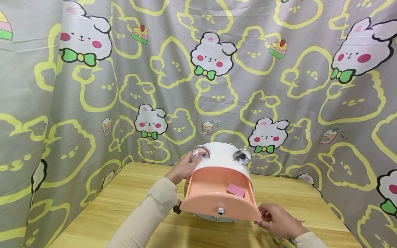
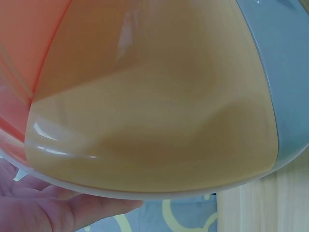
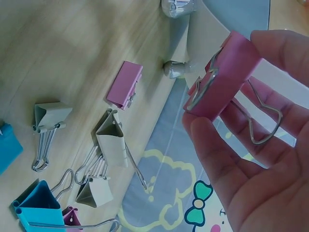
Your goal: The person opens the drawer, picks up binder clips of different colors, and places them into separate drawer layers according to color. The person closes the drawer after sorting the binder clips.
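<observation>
From head height we look forward and down over the table [image 1: 118,193]. Close in, our wrist views share the cabinet [image 2: 154,121].

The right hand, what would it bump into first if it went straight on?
Probably the open orange drawer: in the head view, the right hand points at its right end. Depth is unclear, so it might pass underneath and meet the white box instead.

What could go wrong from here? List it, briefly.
1. The pink binder clip pinched by the right hand could slip and drop among the loose clips on the table.
2. The peach drawer juts out, so the round case might tip forward if the left hand moves away.
</observation>
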Demonstrator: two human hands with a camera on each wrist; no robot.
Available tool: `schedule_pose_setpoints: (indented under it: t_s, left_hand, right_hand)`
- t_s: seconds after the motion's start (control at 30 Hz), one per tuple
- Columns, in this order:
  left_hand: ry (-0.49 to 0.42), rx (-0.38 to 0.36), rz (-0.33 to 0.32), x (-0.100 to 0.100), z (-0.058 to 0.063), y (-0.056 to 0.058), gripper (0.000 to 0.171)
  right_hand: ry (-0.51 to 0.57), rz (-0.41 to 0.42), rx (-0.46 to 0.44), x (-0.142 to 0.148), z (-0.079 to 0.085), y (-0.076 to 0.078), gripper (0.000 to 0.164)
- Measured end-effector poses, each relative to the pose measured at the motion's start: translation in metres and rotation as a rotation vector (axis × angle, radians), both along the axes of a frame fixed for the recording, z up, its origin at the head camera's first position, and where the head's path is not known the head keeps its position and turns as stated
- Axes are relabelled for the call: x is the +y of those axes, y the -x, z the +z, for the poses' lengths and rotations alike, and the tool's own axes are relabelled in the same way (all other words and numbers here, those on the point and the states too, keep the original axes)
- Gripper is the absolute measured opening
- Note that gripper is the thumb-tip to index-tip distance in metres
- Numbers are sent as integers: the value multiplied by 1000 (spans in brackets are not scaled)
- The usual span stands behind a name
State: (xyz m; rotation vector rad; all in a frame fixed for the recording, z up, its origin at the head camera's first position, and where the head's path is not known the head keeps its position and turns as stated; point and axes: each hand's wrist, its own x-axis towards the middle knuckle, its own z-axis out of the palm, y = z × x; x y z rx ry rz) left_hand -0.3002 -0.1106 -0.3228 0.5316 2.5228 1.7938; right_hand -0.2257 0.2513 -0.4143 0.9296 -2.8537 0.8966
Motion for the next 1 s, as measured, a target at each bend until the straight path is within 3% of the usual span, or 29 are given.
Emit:
schedule_pose_setpoints:
  t_s: [1.0]
  left_hand:
    - [4,12,17,-1,-1,4,39]
  right_hand:
    - [8,-38,42,-2,10,-2,28]
